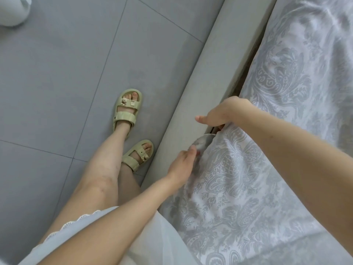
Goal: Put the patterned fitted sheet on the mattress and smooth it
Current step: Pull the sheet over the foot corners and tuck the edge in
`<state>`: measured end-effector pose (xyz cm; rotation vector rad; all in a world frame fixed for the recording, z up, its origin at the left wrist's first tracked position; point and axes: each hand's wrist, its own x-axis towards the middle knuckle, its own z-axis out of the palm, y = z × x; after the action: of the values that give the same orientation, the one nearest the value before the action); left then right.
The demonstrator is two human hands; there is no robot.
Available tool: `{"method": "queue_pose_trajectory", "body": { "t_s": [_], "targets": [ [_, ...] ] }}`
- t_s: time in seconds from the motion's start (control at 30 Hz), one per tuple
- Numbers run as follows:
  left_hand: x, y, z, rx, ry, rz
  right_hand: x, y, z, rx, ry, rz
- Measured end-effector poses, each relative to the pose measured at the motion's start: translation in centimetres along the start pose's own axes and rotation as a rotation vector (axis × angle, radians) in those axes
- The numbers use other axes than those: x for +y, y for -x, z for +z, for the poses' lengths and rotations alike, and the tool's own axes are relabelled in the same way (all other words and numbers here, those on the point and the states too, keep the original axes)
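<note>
The patterned fitted sheet (277, 115), white with grey floral scrolls, covers the mattress along the right side of the view. Its edge hangs over the mattress side beside the grey bed frame (193, 104). My left hand (182, 165) pinches a bunched bit of the sheet's edge at the mattress side. My right hand (223, 113) reaches into the gap between mattress and frame; its fingers are hidden in the gap under the sheet and its thumb sticks out over the frame.
The padded grey bed frame runs diagonally from the top right down to the middle. Left of it lies grey tiled floor (66, 83), where my feet stand in pale green sandals (127, 109). A white rounded object (13, 8) sits at the top left.
</note>
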<state>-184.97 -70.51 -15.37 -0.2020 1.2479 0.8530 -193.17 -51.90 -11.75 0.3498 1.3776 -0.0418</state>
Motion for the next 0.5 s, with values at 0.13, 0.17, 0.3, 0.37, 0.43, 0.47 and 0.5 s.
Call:
{"method": "queue_pose_trajectory", "body": {
  "t_s": [0.13,0.17,0.3,0.37,0.43,0.47,0.5],
  "targets": [
    [0.1,-0.2,0.5,-0.089,0.046,-0.083,-1.1,-0.7,1.2,0.022,0.170,-0.012],
    [0.1,0.0,1.0,-0.124,0.127,-0.143,-1.1,-0.7,1.5,0.025,0.171,-0.017],
    [0.3,-1.0,1.8,-0.200,0.232,-0.255,-1.5,0.4,1.5,0.145,-0.028,-0.097],
    [0.3,-1.3,1.1,-0.200,0.161,-0.296,-1.9,1.3,1.8,0.373,0.006,-0.184],
    [-0.4,-1.0,0.1,-0.225,0.058,-0.322,-2.3,2.2,3.4,0.520,0.072,-0.246],
    [-1.1,-0.6,-0.4,-0.219,0.036,-0.321,-2.3,2.4,4.7,0.539,0.122,-0.259],
    [-1.9,0.0,-0.8,-0.181,0.045,-0.290,-2.4,2.4,6.0,0.529,0.181,-0.253]
  ]
}}
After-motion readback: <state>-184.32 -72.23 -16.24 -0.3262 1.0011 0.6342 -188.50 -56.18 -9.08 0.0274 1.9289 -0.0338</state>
